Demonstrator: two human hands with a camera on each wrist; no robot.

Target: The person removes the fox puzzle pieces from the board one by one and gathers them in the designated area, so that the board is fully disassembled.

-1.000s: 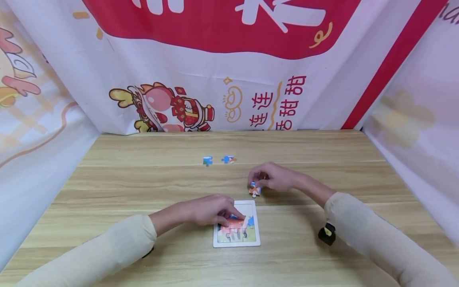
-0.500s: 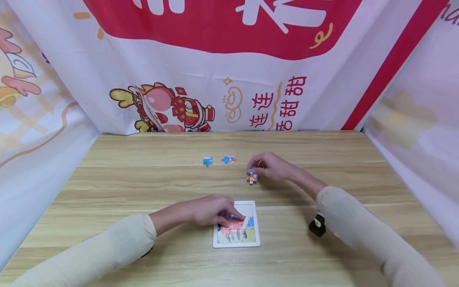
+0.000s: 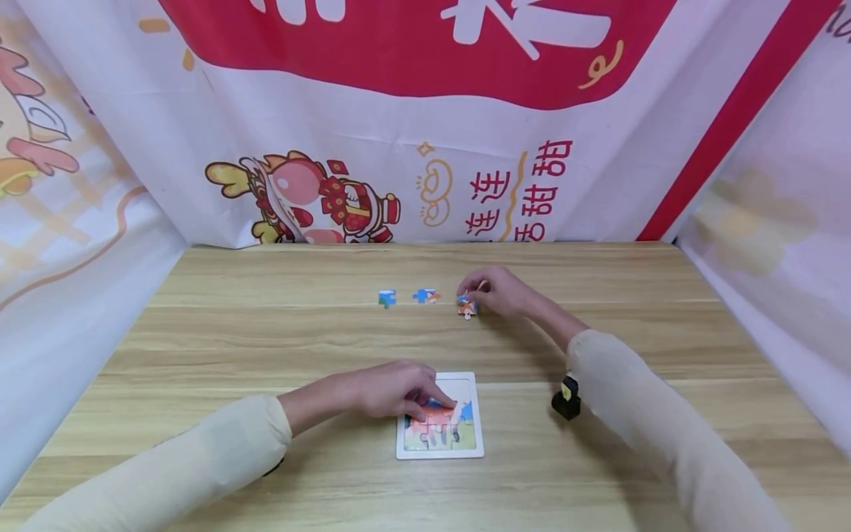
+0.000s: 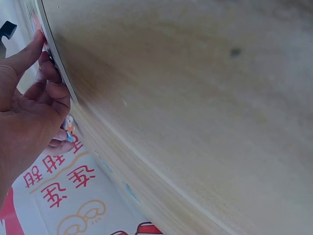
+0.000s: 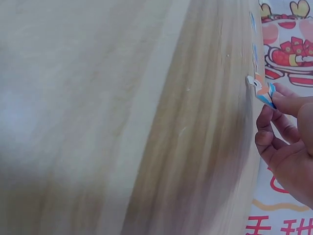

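Head view: right hand [image 3: 500, 292] pinches a puzzle piece [image 3: 467, 304] at its fingertips, low over the counter [image 3: 266, 332]; two loose pieces [image 3: 405, 298] lie just beyond it. Left hand [image 3: 388, 389], fingers relaxed, presses on the puzzle tray [image 3: 470, 448].

banner [image 3: 465, 148] behind the table, center frame: red characters 连连 and 甜甜 | big white characters up top are cut off, can't read | left wrist view: same red characters, upside down

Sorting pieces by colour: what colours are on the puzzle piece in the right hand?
Blue, orange and white on the puzzle piece; the right wrist view shows it best.
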